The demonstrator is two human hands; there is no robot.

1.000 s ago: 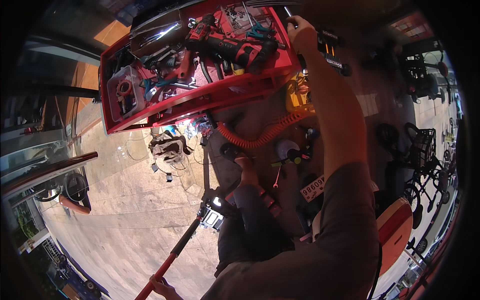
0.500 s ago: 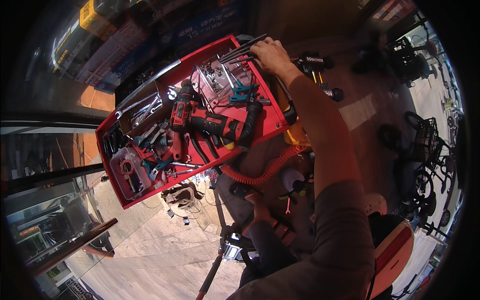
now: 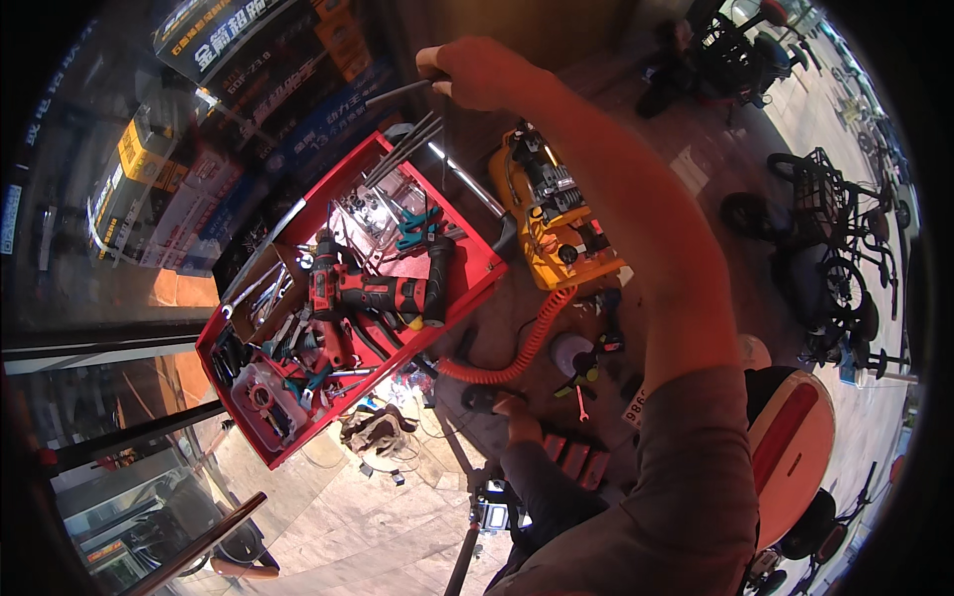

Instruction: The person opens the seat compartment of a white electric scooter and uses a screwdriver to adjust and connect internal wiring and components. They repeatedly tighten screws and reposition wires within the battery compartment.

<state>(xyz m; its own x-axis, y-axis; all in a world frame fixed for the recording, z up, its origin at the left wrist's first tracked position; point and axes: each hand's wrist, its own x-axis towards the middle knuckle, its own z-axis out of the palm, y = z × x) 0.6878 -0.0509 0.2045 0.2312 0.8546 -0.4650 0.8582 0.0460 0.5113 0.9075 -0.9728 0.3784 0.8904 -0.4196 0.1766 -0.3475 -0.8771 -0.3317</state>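
My right hand (image 3: 462, 74) is raised beyond the far corner of a red tool drawer (image 3: 456, 267), fingers closed round a thin grey metal rod (image 3: 399, 91). Several similar rods (image 3: 405, 151) lean over the drawer's far edge, below the hand. Inside lie a red-and-black cordless drill (image 3: 326, 283), teal-handled pliers (image 3: 418, 227) and several wrenches (image 3: 260, 291). At the near end sits a clear plastic box (image 3: 266, 397) with small tools in it. My left hand does not show.
Right of the drawer stands a yellow machine (image 3: 537, 248) with an orange coiled hose (image 3: 517, 366). A red open-end wrench (image 3: 582, 402) lies beyond the hose. Stacked cartons (image 3: 149, 189) fill the far left. Bikes (image 3: 840, 278) stand at right. A dark stand (image 3: 463, 556) rises near the front.
My right hand has left the bundle of rods and risen up and left, carrying one rod. The others stay at the drawer. The view has shifted, bringing more of the yellow machine into sight.
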